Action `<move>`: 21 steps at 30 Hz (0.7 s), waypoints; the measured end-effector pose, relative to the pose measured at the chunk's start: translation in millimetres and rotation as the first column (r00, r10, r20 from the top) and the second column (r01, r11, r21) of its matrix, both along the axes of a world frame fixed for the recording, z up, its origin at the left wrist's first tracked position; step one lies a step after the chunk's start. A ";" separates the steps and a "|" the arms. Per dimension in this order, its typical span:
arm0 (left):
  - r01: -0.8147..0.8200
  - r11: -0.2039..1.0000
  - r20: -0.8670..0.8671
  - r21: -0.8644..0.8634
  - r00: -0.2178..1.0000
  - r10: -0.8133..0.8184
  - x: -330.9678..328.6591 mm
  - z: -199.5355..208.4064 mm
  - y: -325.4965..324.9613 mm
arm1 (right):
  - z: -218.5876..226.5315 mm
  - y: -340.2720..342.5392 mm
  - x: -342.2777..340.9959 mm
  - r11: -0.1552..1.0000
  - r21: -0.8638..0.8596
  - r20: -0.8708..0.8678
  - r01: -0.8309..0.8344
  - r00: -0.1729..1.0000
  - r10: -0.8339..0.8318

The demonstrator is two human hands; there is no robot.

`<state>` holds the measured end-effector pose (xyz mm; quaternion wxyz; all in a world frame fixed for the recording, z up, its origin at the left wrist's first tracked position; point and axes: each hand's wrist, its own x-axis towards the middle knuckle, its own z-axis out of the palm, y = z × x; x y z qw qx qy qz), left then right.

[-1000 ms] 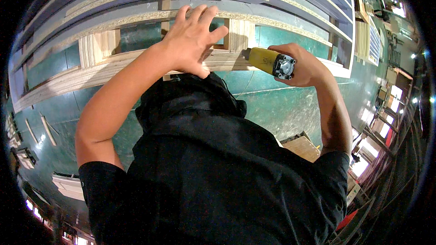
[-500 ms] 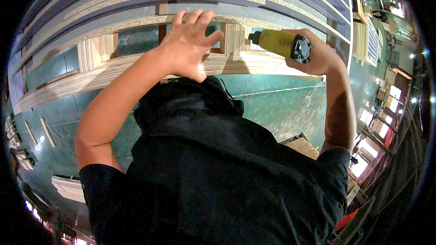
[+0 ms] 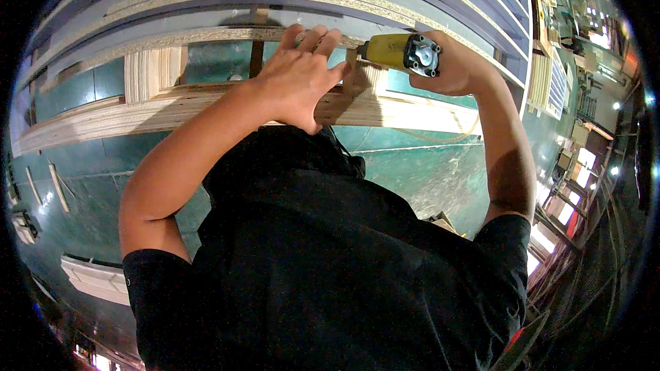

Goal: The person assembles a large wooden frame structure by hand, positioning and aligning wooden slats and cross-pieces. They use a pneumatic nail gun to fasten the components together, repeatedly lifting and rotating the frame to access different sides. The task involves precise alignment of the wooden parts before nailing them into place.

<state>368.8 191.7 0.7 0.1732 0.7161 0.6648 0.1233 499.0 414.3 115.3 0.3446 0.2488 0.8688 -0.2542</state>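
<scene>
My right hand (image 3: 450, 69) is wrapped around a yellow nail gun (image 3: 388, 51) with a grey and black end cap. Its dark nose points left and sits at the particle board edge (image 3: 240, 34), close to my left fingertips. My left hand (image 3: 302, 75) is spread, with its fingers bent over that edge and its thumb near a pale plywood rail (image 3: 213, 106). Whether the palm presses on the wood is hidden. Short plywood blocks (image 3: 144, 75) stand between the rail and the particle board; another block (image 3: 368, 79) lies in shadow below the gun's nose.
Beyond my hands, several long grey panels (image 3: 179, 3) with raw particle board edges run side by side. A thin yellowish hose (image 3: 440, 139) curves below the rail at right. Loose strips (image 3: 58, 187) and pale boards (image 3: 96, 278) lie on the green floor (image 3: 412, 172) at left.
The nail gun in my right hand has moved left, bringing its nose nearer my left fingers. My left hand has shifted slightly right and stays spread.
</scene>
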 end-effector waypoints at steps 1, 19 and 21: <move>-0.005 1.000 -0.002 0.007 1.000 0.005 0.4 -1.5 -0.6 | -0.1 -0.1 0.7 1.000 0.017 -0.011 -0.025 1.000 0.025; 0.012 0.998 0.023 -0.067 1.000 -0.010 1.8 1.5 1.5 | -3.0 9.2 36.1 0.998 -0.037 -0.199 -0.046 0.979 0.038; 0.002 0.999 0.021 -0.054 1.000 -0.001 3.4 2.5 -0.1 | -2.6 10.2 40.5 0.996 0.001 -0.236 -0.084 0.968 0.082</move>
